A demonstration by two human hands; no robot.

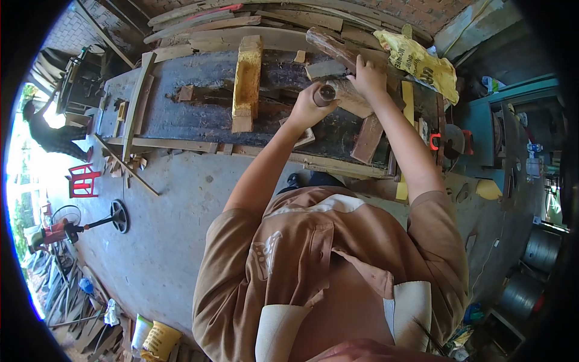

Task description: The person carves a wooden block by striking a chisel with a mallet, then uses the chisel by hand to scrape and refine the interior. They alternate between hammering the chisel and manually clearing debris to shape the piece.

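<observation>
Brown shirt foremost, left hand clamps a round-ended brown handle, seemingly steadying it, right hand a brown wooden bar, near the dark bench's right end.

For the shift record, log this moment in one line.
left hand: grips round-ended brown piece | right hand: at dark wood piece | bench: yellowish block left of both hands
</observation>
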